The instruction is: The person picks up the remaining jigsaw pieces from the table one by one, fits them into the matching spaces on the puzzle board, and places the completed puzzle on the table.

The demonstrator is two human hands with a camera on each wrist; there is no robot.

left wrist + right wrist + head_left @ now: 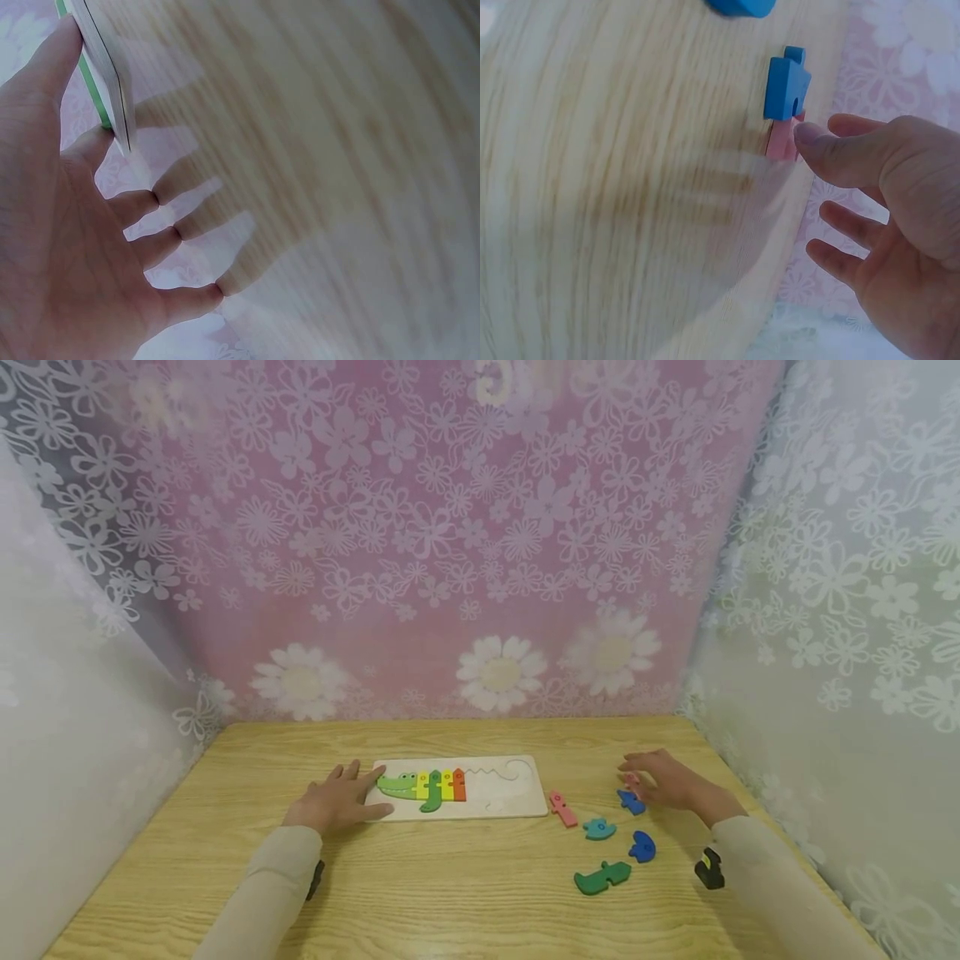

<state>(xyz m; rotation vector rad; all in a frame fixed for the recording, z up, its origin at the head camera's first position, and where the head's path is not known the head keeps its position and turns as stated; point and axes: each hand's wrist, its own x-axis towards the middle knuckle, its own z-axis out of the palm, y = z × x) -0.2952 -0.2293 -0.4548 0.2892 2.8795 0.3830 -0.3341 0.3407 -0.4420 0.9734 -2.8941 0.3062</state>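
Note:
My left hand (333,802) lies spread at the left end of a pale wooden puzzle board (510,793), thumb and index finger on its edge and the other fingertips touching the table. In the board sit a green crocodile head (396,786), yellow pieces, a green leg piece (432,793) and an orange piece (459,785). My right hand (667,781) reaches over a pink puzzle piece (781,141) beside a blue piece (781,88). In the right wrist view its thumb tip overlaps the pink piece's edge, with the other fingers loosely bent and apart.
Right of the board lie another pink piece (562,808), a teal piece (599,829), a rounded blue piece (642,847) and a green tail-like piece (602,878). Flowered curtains (480,568) enclose the wooden table (450,893) at the back and sides.

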